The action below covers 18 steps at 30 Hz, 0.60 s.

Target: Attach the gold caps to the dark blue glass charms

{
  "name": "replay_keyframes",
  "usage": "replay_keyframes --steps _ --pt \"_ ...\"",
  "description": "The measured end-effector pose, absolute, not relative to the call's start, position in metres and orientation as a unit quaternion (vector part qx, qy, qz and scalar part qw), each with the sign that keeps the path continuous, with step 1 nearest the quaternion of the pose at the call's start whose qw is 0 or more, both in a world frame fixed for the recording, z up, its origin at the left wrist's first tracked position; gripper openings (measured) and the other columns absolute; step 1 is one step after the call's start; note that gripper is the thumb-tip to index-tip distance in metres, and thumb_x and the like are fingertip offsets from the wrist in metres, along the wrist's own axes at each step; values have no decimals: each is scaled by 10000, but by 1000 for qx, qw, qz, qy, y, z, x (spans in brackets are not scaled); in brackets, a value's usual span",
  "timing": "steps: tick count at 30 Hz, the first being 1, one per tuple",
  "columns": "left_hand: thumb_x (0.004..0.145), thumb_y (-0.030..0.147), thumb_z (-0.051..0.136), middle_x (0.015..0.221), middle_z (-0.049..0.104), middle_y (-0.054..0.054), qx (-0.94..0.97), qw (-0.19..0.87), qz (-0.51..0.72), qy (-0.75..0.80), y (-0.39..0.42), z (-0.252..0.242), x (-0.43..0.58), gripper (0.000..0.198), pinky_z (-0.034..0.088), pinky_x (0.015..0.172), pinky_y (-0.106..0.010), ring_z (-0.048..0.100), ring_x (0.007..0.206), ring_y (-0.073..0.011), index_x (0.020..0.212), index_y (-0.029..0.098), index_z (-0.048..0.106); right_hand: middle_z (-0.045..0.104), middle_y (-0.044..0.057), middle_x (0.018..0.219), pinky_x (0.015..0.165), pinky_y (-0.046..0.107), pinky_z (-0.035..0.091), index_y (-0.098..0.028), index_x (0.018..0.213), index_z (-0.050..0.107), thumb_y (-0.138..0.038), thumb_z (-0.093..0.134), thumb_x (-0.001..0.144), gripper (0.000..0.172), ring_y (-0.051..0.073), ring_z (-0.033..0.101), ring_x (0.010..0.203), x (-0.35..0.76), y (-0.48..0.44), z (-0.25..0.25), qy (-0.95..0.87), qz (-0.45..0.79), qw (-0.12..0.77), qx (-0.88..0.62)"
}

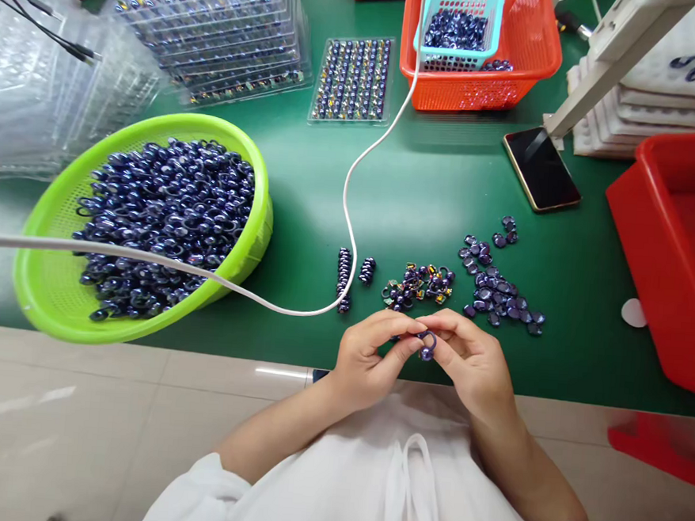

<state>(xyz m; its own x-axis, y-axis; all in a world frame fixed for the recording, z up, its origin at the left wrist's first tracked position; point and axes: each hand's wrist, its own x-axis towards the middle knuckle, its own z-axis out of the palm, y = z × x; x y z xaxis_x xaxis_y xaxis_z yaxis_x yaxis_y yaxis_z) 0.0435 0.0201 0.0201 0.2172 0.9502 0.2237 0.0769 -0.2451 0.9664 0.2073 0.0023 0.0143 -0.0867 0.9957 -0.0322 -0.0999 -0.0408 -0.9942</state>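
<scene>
Close to the table's front edge, my left hand (374,351) and my right hand (472,363) meet fingertip to fingertip. Both pinch a small dark blue ring-shaped piece (427,352) with a glossy round bead at its lower side; the fingers hide part of it. Just beyond the hands lies a pile of dark pieces with gold and coloured glints (420,285). Flat, dark, glossy oval pieces (497,293) are scattered to the right of it. Left of the pile, dark ring pieces stand in a long row (344,280) and a short row (367,271).
A green basket (244,281) heaped with dark ring pieces stands left, with a white cable (296,312) crossing it. Farther back are a filled clear tray (348,120), stacked trays (220,45) and an orange basket (466,98). A phone (543,169) and red bin (652,234) are right.
</scene>
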Motion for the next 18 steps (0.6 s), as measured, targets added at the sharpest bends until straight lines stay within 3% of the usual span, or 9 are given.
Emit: replay_keyframes --steps 8,13,18 --pt "909 197 676 947 759 -91 645 482 436 402 28 24 39 146 575 764 -291 711 862 -180 1014 214 776 726 25 954 682 244 593 -251 1071 721 -266 645 942 151 140 700 790 214 0 8 -536 481 478 -503" --pt "840 241 760 955 725 -95 695 409 424 413 27 32 39 287 557 741 -299 674 838 -187 1121 197 723 767 15 945 686 264 591 -253 1074 702 -202 637 927 169 147 713 745 222 1 16 -642 335 414 -551" --pt "870 233 704 819 735 -66 657 441 409 454 23 30 46 94 546 745 -307 669 766 -181 946 189 736 735 47 964 737 310 593 -237 1144 639 -81 622 885 303 170 701 808 222 4 13 -733 188 420 -501"
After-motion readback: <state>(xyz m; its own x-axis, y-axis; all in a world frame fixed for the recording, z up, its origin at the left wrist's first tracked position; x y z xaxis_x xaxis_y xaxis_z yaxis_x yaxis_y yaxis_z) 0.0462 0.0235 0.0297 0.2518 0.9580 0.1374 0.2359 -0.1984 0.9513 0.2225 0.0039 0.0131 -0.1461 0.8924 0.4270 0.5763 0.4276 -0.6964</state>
